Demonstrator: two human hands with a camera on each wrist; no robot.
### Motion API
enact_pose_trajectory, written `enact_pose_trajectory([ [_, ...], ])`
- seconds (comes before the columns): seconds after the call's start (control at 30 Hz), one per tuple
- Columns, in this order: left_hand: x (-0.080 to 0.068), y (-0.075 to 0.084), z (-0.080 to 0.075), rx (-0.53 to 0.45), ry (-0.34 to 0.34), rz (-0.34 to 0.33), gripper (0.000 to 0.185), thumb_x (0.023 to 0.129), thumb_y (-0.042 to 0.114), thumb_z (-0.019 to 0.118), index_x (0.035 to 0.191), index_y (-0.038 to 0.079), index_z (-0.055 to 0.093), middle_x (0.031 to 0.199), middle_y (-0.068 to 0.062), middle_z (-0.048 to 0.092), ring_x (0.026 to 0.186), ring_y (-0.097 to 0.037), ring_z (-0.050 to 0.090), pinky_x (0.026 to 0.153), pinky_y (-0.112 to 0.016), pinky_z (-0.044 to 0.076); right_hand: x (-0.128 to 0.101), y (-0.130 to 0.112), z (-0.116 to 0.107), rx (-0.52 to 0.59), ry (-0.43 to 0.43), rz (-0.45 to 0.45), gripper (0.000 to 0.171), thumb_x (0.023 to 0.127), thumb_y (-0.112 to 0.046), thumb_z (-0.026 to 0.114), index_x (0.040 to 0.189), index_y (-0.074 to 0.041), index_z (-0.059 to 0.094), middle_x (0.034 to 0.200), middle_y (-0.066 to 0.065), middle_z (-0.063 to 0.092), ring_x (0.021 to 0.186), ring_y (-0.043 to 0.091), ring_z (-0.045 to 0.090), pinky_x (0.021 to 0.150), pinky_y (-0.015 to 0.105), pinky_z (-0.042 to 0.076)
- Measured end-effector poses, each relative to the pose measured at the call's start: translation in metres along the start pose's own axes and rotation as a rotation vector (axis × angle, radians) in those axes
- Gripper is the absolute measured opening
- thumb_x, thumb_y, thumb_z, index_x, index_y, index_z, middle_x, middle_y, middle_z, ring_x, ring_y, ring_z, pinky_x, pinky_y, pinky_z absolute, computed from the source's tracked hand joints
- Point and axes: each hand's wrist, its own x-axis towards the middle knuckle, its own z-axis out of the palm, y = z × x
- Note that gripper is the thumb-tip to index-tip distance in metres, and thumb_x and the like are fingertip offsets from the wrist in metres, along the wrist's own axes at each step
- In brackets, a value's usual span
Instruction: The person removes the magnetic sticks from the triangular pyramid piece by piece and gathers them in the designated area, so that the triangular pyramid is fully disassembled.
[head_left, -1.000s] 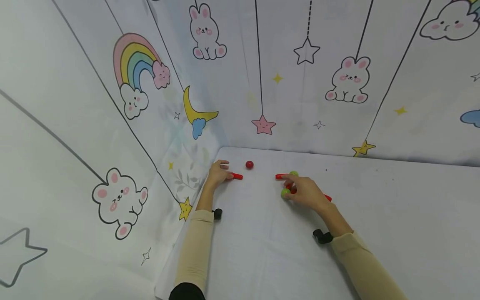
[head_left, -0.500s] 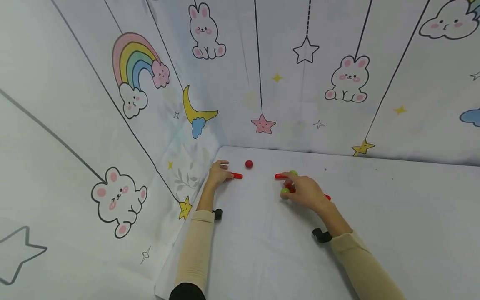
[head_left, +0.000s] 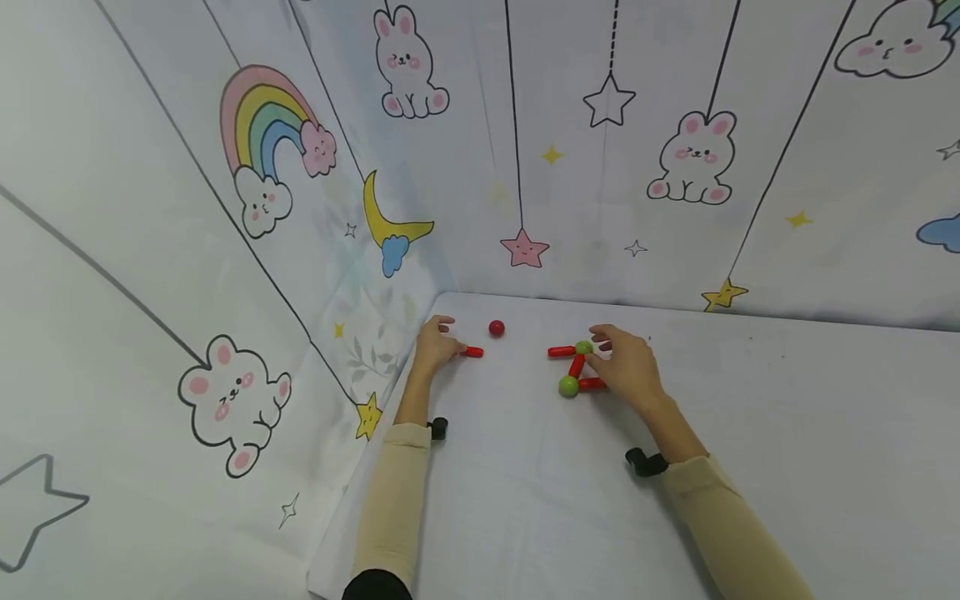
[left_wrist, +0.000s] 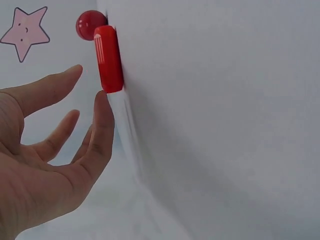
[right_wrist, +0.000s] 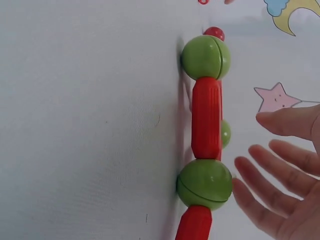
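The left hand [head_left: 435,348] lies slack, fingertip touching a red rod [head_left: 472,352]; the right hand [head_left: 628,367], fingers loose, rests beside joined rods and green balls [head_left: 569,386], gripping nothing.

A white table [head_left: 525,500] carries a red ball [head_left: 497,328], a loose red rod [head_left: 472,352] and joined red rods with green balls [head_left: 573,367].

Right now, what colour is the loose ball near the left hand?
Red. The ball shows best in the head view.
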Motion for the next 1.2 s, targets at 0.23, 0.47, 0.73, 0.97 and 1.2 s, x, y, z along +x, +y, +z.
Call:
enact_pose_trajectory([
  [0.23, -0.010, 0.020, 0.014, -0.078, 0.016, 0.098, 0.058, 0.086, -0.003, 0.081, 0.139, 0.003, 0.059, 0.140, -0.026, 0.055, 0.110, -0.034, 0.069, 0.088, -0.041, 0.061, 0.009, 0.008, 0.006, 0.048, -0.049, 0.049, 0.051, 0.097, -0.017, 0.074, 0.143, -0.004, 0.057, 0.130, 0.018, 0.069, 0.115, 0.037, 0.068, 0.095, 0.056, 0.054],
  [0.47, -0.022, 0.038, 0.038, -0.206, -0.106, 0.149, 0.061, 0.085, -0.005, 0.081, 0.140, 0.000, 0.057, 0.140, -0.027, 0.055, 0.102, -0.032, 0.073, 0.077, -0.037, 0.064, 0.017, 0.010, 0.013, 0.096, -0.058, 0.100, 0.054, 0.096, -0.016, 0.074, 0.145, -0.003, 0.055, 0.132, 0.020, 0.067, 0.120, 0.038, 0.066, 0.098, 0.057, 0.053],
  [0.73, -0.035, 0.052, 0.066, -0.226, -0.223, 0.131, 0.058, 0.089, 0.004, 0.081, 0.142, 0.007, 0.057, 0.142, -0.027, 0.054, 0.101, -0.029, 0.074, 0.078, -0.032, 0.063, 0.022, 0.011, 0.016, 0.114, -0.059, 0.140, 0.054, 0.097, -0.016, 0.074, 0.145, -0.001, 0.055, 0.132, 0.020, 0.067, 0.120, 0.038, 0.067, 0.099, 0.056, 0.054],
  [0.97, -0.040, 0.058, 0.089, -0.188, -0.313, 0.099, 0.064, 0.089, 0.009, 0.084, 0.145, 0.003, 0.054, 0.143, -0.026, 0.054, 0.093, -0.026, 0.075, 0.078, -0.033, 0.063, 0.022, 0.013, 0.018, 0.100, -0.043, 0.143, 0.053, 0.097, -0.013, 0.074, 0.144, -0.001, 0.055, 0.130, 0.020, 0.069, 0.116, 0.038, 0.069, 0.097, 0.055, 0.054],
  [1.2, -0.042, 0.061, 0.109, -0.162, -0.333, 0.083, 0.062, 0.089, 0.014, 0.084, 0.144, 0.005, 0.056, 0.142, -0.023, 0.057, 0.099, -0.024, 0.072, 0.083, -0.036, 0.062, 0.023, 0.013, 0.022, 0.124, -0.021, 0.115, 0.053, 0.094, -0.008, 0.077, 0.142, -0.001, 0.057, 0.127, 0.020, 0.071, 0.110, 0.037, 0.072, 0.090, 0.052, 0.058],
])
